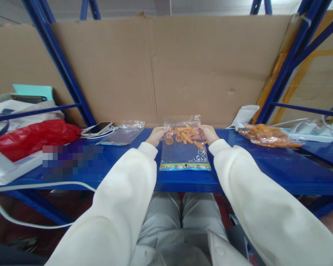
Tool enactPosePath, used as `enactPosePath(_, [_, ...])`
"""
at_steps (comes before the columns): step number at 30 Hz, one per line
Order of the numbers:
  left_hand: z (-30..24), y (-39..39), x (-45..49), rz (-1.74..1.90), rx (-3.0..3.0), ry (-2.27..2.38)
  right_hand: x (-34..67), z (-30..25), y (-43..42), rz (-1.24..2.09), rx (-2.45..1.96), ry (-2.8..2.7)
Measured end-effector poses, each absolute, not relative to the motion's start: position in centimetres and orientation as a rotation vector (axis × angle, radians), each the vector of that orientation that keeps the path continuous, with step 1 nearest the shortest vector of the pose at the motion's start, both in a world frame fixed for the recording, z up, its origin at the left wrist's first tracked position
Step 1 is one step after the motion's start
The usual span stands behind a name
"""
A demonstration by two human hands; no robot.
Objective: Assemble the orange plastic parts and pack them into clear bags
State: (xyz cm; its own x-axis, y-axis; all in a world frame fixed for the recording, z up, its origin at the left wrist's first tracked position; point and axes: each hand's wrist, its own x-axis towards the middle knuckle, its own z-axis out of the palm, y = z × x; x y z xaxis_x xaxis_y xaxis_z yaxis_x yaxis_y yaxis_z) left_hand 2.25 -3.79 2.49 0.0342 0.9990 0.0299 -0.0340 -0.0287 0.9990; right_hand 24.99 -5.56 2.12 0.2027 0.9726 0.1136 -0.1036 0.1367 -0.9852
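Note:
A clear plastic bag (pixel 183 157) with a colourful printed strip along its near edge lies on the blue shelf in front of me. Several small orange plastic pieces (pixel 186 135), some ring-shaped, are gathered in its far half. My left hand (pixel 157 135) grips the bag's left side, fingers closed at the edge. On the opposite side my right hand (pixel 208 133) pinches the bag's right edge beside the orange pieces.
Another clear bag (pixel 124 132) lies to the left, near a phone (pixel 99 128) and coiled white cable. A bag of orange pieces (pixel 266 133) sits at the right by a white power strip (pixel 313 136). Red plastic (pixel 36 136) lies far left. Cardboard (pixel 199 70) closes off the back.

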Motion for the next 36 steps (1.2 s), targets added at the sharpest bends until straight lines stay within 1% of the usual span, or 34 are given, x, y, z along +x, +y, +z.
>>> enactPosePath(7, [2.7,-4.2,2.4,1.234,1.234,1.195,24.7,2.2,-5.8,1.011,-1.159,-1.026])
enactPosePath(15, [2.4,-3.5,2.7,1.378,1.330,1.303,24.7,2.0,-5.7,1.032,-1.137,-1.024])
enactPosePath(19, [2.0,-3.2,2.6,1.433,1.346,1.222,24.8,2.2,-5.8,1.011,-1.138,-0.967])
enactPosePath(22, [1.8,-3.1,2.6,1.415,1.398,1.147,24.8,2.2,-5.9,1.013,-1.142,-0.960])
enactPosePath(26, [1.8,-3.0,2.6,1.362,1.460,1.185,24.6,2.3,-6.2,1.008,-1.153,-0.925])
enactPosePath(36, [1.9,-3.1,2.7,1.332,1.405,1.138,24.5,2.6,-6.4,0.957,-1.167,-0.812])
